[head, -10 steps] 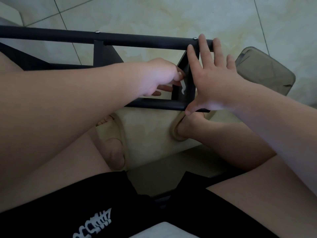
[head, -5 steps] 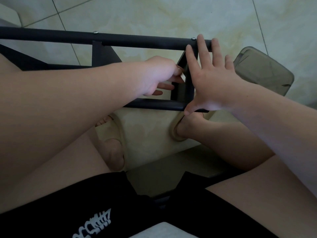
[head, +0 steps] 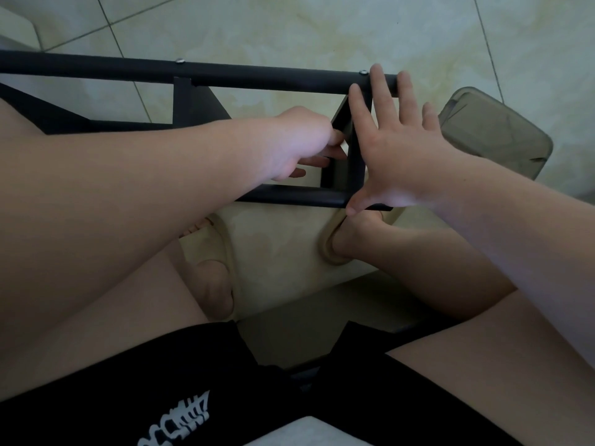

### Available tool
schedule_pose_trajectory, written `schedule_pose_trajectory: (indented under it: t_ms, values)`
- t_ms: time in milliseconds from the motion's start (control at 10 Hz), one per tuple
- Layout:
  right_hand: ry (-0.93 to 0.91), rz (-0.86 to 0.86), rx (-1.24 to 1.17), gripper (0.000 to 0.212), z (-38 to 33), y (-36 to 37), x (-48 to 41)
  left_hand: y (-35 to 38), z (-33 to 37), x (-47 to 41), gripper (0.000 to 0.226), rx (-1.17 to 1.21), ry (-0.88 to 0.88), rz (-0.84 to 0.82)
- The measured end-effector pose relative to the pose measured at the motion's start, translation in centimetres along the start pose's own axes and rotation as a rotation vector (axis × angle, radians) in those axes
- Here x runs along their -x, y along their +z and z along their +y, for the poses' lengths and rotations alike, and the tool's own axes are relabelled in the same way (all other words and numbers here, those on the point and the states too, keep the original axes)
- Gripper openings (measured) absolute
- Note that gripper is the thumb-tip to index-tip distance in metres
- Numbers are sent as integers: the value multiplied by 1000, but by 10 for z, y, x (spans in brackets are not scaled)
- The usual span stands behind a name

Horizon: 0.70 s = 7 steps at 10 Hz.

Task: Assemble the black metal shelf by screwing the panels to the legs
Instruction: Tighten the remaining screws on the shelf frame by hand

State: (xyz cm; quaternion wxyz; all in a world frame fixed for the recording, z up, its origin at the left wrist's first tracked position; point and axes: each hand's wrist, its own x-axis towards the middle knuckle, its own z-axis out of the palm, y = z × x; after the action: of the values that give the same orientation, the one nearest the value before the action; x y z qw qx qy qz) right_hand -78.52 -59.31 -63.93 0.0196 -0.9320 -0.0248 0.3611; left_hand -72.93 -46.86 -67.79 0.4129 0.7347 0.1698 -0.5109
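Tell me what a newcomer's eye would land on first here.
The right hand lies spread flat against the black panel in the middle, its fingertips reaching the far leg. The left hand meets that panel from the other side. A screw glints on the leg beside the fingertips.

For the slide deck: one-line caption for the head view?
Right hand spread flat against the black panel between far leg and near leg, left hand at the panel's inner edge.
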Motion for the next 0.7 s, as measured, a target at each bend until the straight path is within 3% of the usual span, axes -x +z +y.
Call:
schedule_pose_trajectory:
  t_ms: [700]
  values:
    - [0,-1,5,156,0,0,1,-2,-2,-3,18,-121,-26,-60]
